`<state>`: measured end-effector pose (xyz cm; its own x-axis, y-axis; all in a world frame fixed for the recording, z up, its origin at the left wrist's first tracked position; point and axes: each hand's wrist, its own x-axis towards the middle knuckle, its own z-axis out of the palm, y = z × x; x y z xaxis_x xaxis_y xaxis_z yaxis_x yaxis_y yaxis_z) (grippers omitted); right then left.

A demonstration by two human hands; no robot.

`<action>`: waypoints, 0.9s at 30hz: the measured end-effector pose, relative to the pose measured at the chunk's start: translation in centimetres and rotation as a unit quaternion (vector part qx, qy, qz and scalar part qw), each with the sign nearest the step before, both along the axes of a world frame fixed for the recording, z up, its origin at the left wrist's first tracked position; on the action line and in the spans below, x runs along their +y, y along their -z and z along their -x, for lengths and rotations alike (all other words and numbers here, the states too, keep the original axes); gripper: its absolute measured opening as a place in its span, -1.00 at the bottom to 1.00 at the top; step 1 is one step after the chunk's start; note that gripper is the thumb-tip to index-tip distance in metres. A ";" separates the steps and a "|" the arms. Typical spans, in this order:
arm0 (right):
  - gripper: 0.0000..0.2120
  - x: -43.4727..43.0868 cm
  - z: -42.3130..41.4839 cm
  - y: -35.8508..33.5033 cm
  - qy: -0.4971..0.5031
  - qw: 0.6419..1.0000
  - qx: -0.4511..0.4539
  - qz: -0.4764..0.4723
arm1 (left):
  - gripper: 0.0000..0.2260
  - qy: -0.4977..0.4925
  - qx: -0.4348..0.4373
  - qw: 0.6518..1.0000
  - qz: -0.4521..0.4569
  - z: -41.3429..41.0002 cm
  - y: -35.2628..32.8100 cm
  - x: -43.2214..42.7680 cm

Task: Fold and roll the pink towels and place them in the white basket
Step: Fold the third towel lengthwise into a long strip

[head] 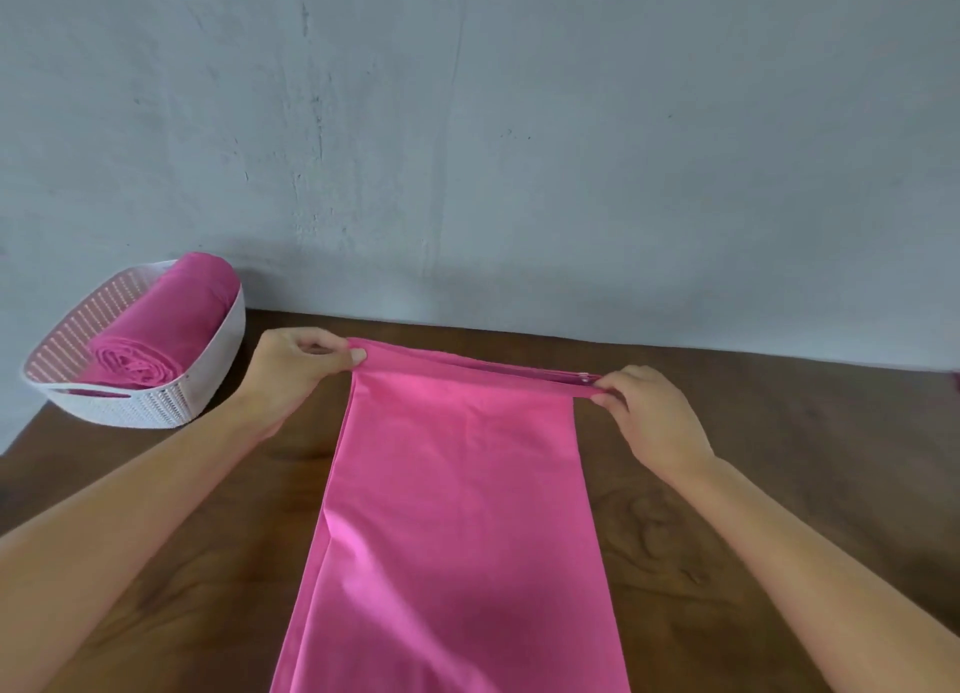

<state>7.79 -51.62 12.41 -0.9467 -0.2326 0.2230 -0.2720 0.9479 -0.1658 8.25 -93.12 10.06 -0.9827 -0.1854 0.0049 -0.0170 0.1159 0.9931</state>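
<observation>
- A long pink towel (457,510) is laid flat on the brown wooden surface (753,484). It is folded into a narrow strip that runs from the far side toward the camera and is cut off by the bottom edge of the view.
- The far end of the towel is turned over on itself into a thin band across the full width.
- The left hand (291,370) is placed at the left corner of that band. Its fingers (357,354) are curled, and the corner is pinched between thumb and fingertips.
- The right hand (649,417) is placed at the right corner. Its fingers (605,388) are likewise curled and clamped on the band's end.
- Both forearms are bare and are seen reaching in from the bottom corners.
- The white basket (156,406) is set at the far left of the surface, close to the wall (519,121). It is near the left hand but apart from it, and it is not touched by the towel.
- Slotted sides and a handle cut-out in the near side are noted on the basket.
- One pink roll (171,323) is lodged in the basket along its right side. Its spiral end is turned toward the camera and its far end is raised above the rim.
- The wall is grey and scuffed, and stands directly behind the surface.
</observation>
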 end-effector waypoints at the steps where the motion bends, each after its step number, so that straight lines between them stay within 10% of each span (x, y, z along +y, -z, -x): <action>1: -0.80 0.1 -1.2 0.5 0.005 1.000 0.001 -0.006 | -0.86 0.007 -0.004 1.000 0.006 -0.9 0.3 0.1; 27: -0.84 4.0 -19.8 12.2 0.057 0.990 -0.022 0.129 | -0.88 0.039 -0.125 0.978 0.160 -18.8 5.9 5.0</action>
<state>27.58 -47.63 0.20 -0.9734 -0.0648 0.2198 -0.1535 0.8963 -0.4160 27.09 -88.11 4.21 -0.9716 -0.1375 -0.1928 -0.2340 0.4312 0.8714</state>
